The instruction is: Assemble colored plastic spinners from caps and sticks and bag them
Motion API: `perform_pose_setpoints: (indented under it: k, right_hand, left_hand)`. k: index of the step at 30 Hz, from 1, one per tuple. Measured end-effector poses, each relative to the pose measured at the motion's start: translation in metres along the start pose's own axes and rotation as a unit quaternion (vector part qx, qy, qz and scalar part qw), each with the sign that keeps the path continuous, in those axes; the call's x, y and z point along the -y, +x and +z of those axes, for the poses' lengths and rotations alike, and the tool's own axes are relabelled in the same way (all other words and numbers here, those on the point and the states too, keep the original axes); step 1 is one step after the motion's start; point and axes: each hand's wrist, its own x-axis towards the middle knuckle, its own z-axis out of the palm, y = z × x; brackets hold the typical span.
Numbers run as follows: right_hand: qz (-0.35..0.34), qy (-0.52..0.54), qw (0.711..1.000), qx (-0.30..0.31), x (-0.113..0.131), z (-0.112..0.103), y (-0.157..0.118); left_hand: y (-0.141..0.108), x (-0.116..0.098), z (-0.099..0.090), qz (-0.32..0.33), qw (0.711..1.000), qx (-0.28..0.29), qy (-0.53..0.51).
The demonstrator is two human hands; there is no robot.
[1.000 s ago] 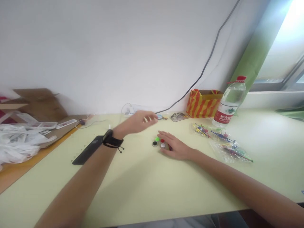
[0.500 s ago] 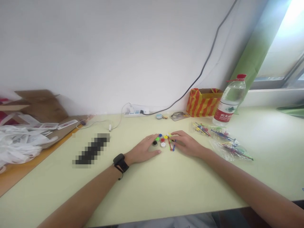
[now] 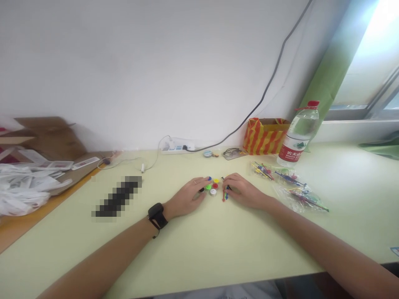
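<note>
Small round pieces lie grouped on the table: blue [image 3: 210, 178], yellow [image 3: 216, 181], red [image 3: 215, 186], green [image 3: 208, 187], white [image 3: 213, 192] and black [image 3: 202, 189]. My left hand [image 3: 188, 197] rests at their left side, its fingers bent and touching the blue and black ones, with a gap between thumb and forefinger. To their right, my right hand [image 3: 243, 191] has its fingers bent over several thin coloured sticks [image 3: 223, 195], red and blue among them. Its fingertips partly hide the sticks, so what it grips is unclear.
Clear bags of coloured sticks [image 3: 307, 197] lie right of my right hand. Behind them stand a water bottle [image 3: 294, 143] and a striped bag [image 3: 264, 139]. A power strip [image 3: 177, 147] sits by the wall. White plastic bags [image 3: 25, 191] and a cardboard box [image 3: 52, 137] are at left.
My left thumb has drawn back toward the fingers. The round pieces sit closer together, with green and red shifted. My right fingers have closed in over the sticks, which lie closer together.
</note>
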Motion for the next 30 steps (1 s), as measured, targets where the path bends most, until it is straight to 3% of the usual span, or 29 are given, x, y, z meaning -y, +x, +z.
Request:
perform_pose_setpoints:
  k: [6,13,19,25,30]
  right_hand:
    - [-0.007,-0.014,1.000,0.006,-0.002,0.001,0.000]
    - [-0.004,-0.001,1.000,0.003,0.005,0.000,0.000]
    - [0.009,0.015,1.000,-0.022,0.008,-0.001,0.000]
    - [0.083,0.037,0.994,-0.058,0.014,0.001,0.001]
    - [0.098,0.032,0.993,-0.055,0.018,0.002,0.000]
  left_hand:
    - [0.003,-0.009,0.001,0.058,0.998,-0.007,0.039]
    - [0.004,-0.004,0.002,0.017,0.997,-0.049,0.063]
    - [0.003,-0.005,0.001,-0.005,0.997,-0.022,0.073]
    - [0.001,-0.006,0.002,-0.033,0.996,0.001,0.081]
    - [0.004,0.001,-0.011,-0.053,0.981,-0.030,0.185]
